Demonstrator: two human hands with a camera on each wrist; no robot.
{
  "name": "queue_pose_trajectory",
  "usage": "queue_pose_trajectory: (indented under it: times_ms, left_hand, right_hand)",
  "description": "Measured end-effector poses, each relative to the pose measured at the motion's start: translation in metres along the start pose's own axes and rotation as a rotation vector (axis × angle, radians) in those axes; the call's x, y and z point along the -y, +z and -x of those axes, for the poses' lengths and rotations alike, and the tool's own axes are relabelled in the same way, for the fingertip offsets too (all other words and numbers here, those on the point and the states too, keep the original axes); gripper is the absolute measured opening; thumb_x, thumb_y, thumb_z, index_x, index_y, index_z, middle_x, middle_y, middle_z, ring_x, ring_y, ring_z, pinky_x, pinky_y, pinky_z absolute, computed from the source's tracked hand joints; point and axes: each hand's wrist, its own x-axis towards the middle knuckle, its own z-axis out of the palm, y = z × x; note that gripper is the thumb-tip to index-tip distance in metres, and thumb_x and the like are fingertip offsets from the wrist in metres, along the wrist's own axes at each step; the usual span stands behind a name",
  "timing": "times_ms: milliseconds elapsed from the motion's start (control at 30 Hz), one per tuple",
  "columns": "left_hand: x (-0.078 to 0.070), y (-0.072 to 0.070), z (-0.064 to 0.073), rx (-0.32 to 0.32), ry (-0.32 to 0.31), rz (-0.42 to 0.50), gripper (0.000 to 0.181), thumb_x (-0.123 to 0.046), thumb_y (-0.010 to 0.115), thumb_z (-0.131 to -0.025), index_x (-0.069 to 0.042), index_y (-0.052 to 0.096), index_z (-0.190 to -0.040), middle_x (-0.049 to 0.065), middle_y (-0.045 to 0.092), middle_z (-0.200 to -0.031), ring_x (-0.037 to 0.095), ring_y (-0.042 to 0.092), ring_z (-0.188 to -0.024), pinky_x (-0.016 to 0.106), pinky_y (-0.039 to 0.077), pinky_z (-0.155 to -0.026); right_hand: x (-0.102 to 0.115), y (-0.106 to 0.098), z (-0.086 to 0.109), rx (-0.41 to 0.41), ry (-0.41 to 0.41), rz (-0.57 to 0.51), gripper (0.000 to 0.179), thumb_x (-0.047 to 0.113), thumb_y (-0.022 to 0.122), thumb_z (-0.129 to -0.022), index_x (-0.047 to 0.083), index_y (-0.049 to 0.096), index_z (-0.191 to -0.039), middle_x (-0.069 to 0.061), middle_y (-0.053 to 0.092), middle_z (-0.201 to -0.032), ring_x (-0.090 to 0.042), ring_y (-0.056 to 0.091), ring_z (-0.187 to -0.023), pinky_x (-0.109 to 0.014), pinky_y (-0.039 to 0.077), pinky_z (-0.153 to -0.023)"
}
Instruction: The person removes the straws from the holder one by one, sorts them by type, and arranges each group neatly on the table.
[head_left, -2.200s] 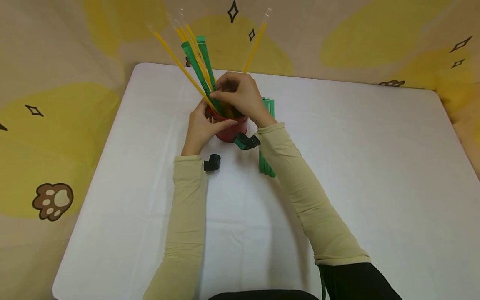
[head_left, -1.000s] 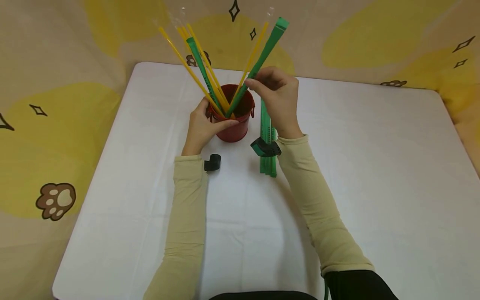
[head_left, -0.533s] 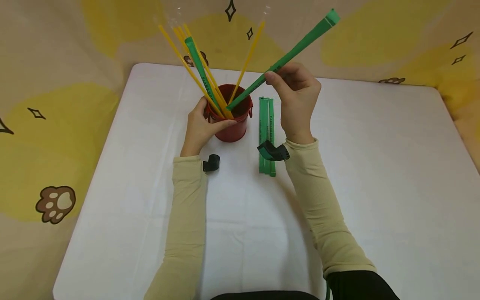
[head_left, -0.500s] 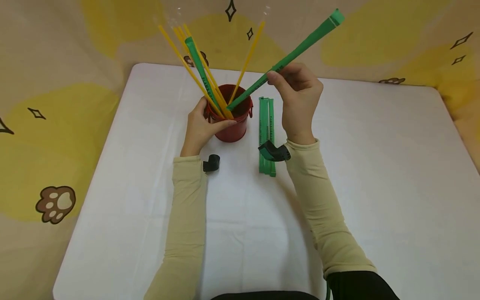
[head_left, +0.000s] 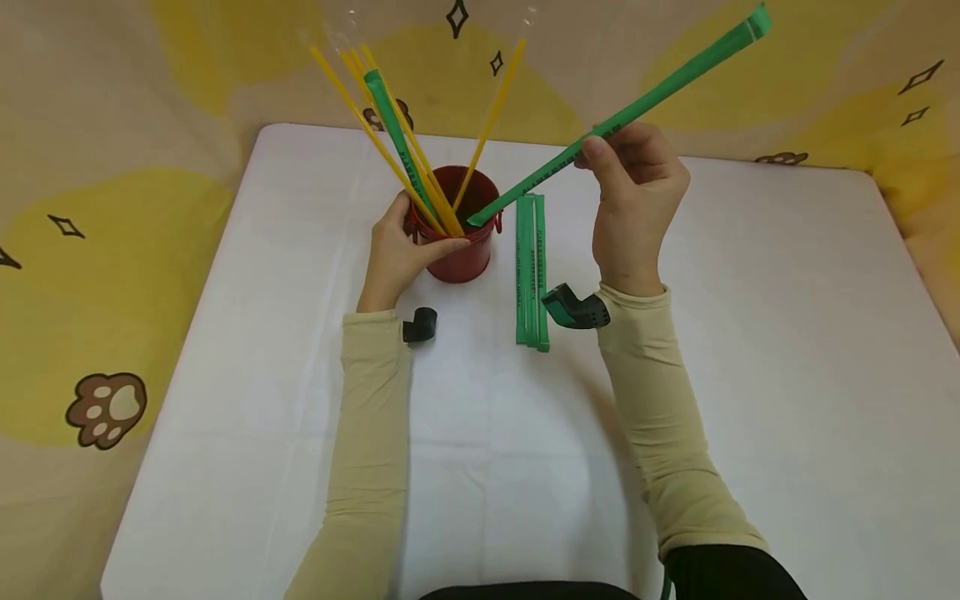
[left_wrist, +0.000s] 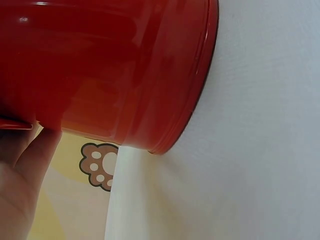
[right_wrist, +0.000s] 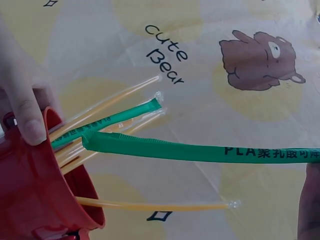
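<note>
A small red metal bucket [head_left: 459, 265] stands upright on the white table. My left hand [head_left: 392, 258] grips its left side, the thumb over the near rim. Several yellow straws [head_left: 491, 117] in clear wrappers and one green-wrapped straw [head_left: 390, 108] lean in it. Between thumb and fingers, my right hand [head_left: 637, 196] pinches another green-wrapped straw [head_left: 697, 67], slanting up to the right. Its lower end hangs over the bucket's right rim; in the right wrist view that straw [right_wrist: 190, 151] appears just outside the mouth. Most of the right hand lies outside that wrist view.
Several green-wrapped straws [head_left: 531, 275] lie side by side on the table [head_left: 480, 500], right of the bucket and close to the right wrist. A patterned yellow cloth [head_left: 720, 75] with bear prints rises behind the table's back edge.
My right hand has drawn one green-wrapped straw from among those at the bucket's left, carrying it to the right and tilting it lower. The left hand keeps its hold on the bucket.
</note>
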Motion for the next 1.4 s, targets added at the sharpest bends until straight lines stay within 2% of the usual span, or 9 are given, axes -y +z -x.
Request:
queue_pose_trajectory:
  times_ms: [300,567,1000,1167,1400]
  left_hand:
    - [-0.001,0.0,0.0,0.004,-0.007,0.0,0.072,-0.022,0.084,-0.07,-0.007,0.048,-0.131,0.005,0.057,-0.123,0.015,0.051,-0.11,0.026,0.044,-0.096]
    - [-0.001,0.0,0.0,0.001,-0.001,0.009,0.073,-0.02,0.085,-0.069,-0.007,0.048,-0.131,0.005,0.057,-0.123,0.014,0.051,-0.109,0.025,0.044,-0.097]
    - [-0.001,0.001,0.001,0.004,0.004,0.007,0.072,-0.02,0.084,-0.071,-0.007,0.048,-0.131,0.006,0.057,-0.122,0.016,0.051,-0.108,0.026,0.045,-0.097]
    - [-0.002,0.001,0.001,0.005,-0.001,0.009,0.072,-0.02,0.084,-0.07,-0.007,0.048,-0.131,0.005,0.057,-0.122,0.016,0.051,-0.108,0.026,0.045,-0.096]
    - [-0.002,0.001,0.002,0.01,-0.009,0.005,0.073,-0.021,0.085,-0.07,-0.008,0.048,-0.131,0.004,0.057,-0.122,0.014,0.051,-0.108,0.025,0.045,-0.096]
  right_hand:
    - [0.006,-0.013,0.003,0.001,0.062,0.001,0.01,-0.019,0.062,-0.076,-0.01,0.063,-0.078,-0.015,0.061,-0.073,-0.026,0.055,-0.061,-0.033,0.052,-0.066]
    - [0.004,-0.028,0.005,0.03,0.071,0.035,0.007,-0.018,0.063,-0.075,-0.012,0.061,-0.075,-0.015,0.06,-0.069,-0.025,0.054,-0.058,-0.032,0.052,-0.063]
    - [-0.007,-0.054,0.008,0.131,0.093,0.194,0.004,-0.013,0.066,-0.077,-0.009,0.067,-0.078,-0.012,0.066,-0.071,-0.021,0.06,-0.06,-0.03,0.054,-0.065]
    - [-0.006,-0.057,0.009,0.156,0.159,0.23,0.007,-0.014,0.067,-0.078,-0.007,0.069,-0.078,-0.011,0.067,-0.071,-0.02,0.061,-0.06,-0.03,0.055,-0.066]
    - [0.0,-0.062,0.009,0.183,0.362,0.239,0.005,-0.01,0.069,-0.078,-0.01,0.068,-0.083,-0.013,0.067,-0.073,-0.023,0.061,-0.063,-0.029,0.054,-0.069]
